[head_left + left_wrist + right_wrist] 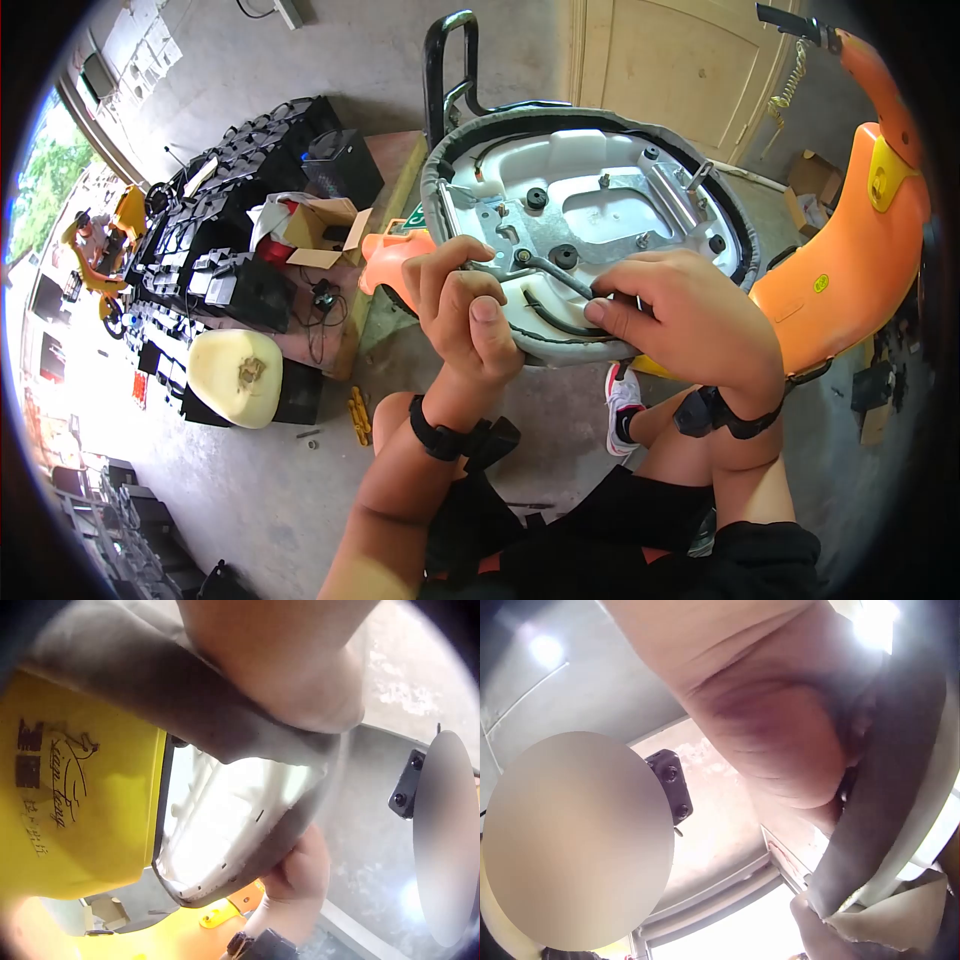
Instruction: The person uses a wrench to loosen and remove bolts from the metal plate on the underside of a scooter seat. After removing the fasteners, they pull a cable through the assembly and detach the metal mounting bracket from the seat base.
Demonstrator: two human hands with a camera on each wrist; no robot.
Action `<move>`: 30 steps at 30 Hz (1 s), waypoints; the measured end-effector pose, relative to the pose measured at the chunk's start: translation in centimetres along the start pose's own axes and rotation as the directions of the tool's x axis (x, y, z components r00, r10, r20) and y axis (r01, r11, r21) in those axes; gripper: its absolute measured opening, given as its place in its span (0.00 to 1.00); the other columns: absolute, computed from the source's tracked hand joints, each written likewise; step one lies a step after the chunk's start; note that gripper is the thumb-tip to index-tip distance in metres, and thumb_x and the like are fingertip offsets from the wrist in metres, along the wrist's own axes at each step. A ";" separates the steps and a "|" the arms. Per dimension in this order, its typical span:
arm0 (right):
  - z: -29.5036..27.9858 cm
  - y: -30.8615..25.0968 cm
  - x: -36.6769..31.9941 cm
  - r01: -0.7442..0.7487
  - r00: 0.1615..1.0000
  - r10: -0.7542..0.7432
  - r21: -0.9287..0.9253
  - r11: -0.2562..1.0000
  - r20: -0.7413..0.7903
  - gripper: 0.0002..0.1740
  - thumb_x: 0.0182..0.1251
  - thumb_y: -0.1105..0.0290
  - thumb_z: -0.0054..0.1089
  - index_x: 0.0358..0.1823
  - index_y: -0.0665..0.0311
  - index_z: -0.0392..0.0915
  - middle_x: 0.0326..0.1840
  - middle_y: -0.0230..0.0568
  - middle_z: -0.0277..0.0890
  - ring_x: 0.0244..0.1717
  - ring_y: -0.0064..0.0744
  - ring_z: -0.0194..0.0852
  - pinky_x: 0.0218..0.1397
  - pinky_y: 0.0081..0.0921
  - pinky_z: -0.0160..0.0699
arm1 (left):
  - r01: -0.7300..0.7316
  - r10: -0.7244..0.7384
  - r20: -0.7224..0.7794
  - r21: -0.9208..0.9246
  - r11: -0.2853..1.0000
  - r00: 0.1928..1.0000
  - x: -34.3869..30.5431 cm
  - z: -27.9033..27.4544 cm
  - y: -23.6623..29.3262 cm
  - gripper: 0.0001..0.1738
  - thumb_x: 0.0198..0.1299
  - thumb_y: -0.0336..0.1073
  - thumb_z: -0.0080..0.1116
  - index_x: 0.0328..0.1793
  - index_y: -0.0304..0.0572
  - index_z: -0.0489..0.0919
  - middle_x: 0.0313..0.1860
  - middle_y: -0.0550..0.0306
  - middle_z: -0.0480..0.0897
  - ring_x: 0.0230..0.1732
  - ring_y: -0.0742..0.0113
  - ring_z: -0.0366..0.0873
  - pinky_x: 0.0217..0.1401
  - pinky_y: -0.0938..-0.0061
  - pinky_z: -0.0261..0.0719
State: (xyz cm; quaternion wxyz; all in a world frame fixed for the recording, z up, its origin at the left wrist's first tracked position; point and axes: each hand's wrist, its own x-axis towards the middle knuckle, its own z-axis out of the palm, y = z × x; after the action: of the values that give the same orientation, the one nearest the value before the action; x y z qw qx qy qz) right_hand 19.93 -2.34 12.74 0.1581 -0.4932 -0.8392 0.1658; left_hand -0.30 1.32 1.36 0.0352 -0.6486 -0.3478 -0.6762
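A seat (600,140) lies underside up in the head view, its white shell fitted with a metal plate (500,215) and black rubber feet. My right hand (700,310) pinches one end of a grey wrench (560,277) between thumb and fingers; the other end is at a bolt (522,257) on the plate. Beside the seat's left edge is my left hand (465,310), its fingers loosely bent near the bolt, with no object visible in them. In the left wrist view the seat's grey cover (247,727) runs past my left hand (285,660). My right hand (780,735) hides the wrench in the right wrist view.
Orange scooter bodywork (825,290) stands at the right. Black batteries (240,190), an open cardboard box (335,228) and a yellowish foam piece (235,378) are at the left. A yellow tool (359,415) lies on the floor. A black rail (435,80) rises behind the seat.
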 end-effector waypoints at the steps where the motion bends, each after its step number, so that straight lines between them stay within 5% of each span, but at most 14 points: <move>1: 0.0 -0.1 0.1 -0.007 1.000 0.007 0.015 1.000 0.007 0.17 0.72 0.58 0.61 0.36 0.67 0.83 0.34 0.53 0.82 0.42 0.58 0.81 0.45 0.48 0.77 | -0.002 0.002 0.000 0.001 1.000 1.000 0.0 0.0 0.0 0.24 0.73 0.47 0.36 0.29 0.41 0.71 0.46 0.46 0.82 0.46 0.56 0.69 0.55 0.61 0.67; 9: 0.8 -0.9 -0.1 -0.044 0.994 0.051 0.067 0.997 -0.101 0.12 0.71 0.65 0.62 0.38 0.69 0.82 0.36 0.53 0.83 0.42 0.59 0.82 0.46 0.49 0.77 | -0.018 0.019 0.006 -0.009 1.000 1.000 0.2 -0.2 -0.2 0.24 0.73 0.48 0.38 0.28 0.40 0.71 0.45 0.44 0.82 0.45 0.55 0.69 0.53 0.62 0.68; 12: 0.6 -1.1 -0.2 -0.059 0.993 0.072 0.136 0.989 -0.097 0.11 0.70 0.67 0.63 0.38 0.70 0.81 0.35 0.53 0.83 0.40 0.58 0.81 0.44 0.46 0.78 | -0.058 0.054 -0.048 -0.085 0.995 0.997 0.1 0.2 -0.7 0.19 0.71 0.44 0.46 0.29 0.42 0.74 0.45 0.48 0.83 0.43 0.56 0.67 0.52 0.64 0.65; 17: -0.9 -1.9 -0.6 -0.143 0.960 0.211 0.322 0.936 -0.185 0.10 0.69 0.69 0.65 0.39 0.71 0.79 0.33 0.52 0.81 0.36 0.55 0.80 0.41 0.40 0.76 | -0.071 0.067 -0.051 -0.073 0.995 0.996 0.3 0.2 -0.7 0.19 0.71 0.44 0.46 0.29 0.42 0.74 0.44 0.48 0.83 0.43 0.56 0.67 0.51 0.64 0.65; 21: -0.6 0.3 0.1 -0.037 0.949 0.093 0.185 0.982 -0.301 0.08 0.69 0.71 0.65 0.40 0.71 0.80 0.32 0.52 0.81 0.35 0.54 0.79 0.40 0.39 0.75 | -0.067 0.063 -0.055 -0.071 0.995 0.996 0.3 0.3 -0.6 0.19 0.71 0.44 0.46 0.28 0.42 0.74 0.44 0.48 0.83 0.43 0.56 0.67 0.51 0.64 0.66; 30: -0.9 2.3 2.0 0.002 0.985 0.036 0.217 0.976 -0.171 0.09 0.69 0.70 0.63 0.43 0.70 0.83 0.33 0.54 0.80 0.35 0.53 0.79 0.42 0.38 0.77 | -0.055 0.052 -0.048 -0.068 0.996 0.997 0.2 0.2 -0.6 0.19 0.71 0.44 0.46 0.28 0.42 0.74 0.44 0.48 0.84 0.43 0.56 0.67 0.51 0.64 0.66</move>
State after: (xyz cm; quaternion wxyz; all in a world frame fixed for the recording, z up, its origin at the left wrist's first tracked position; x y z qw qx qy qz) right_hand 21.17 0.56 12.72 0.2820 -0.4928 -0.7949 0.2140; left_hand -0.45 1.93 1.27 0.0386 -0.6425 -0.3057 -0.7016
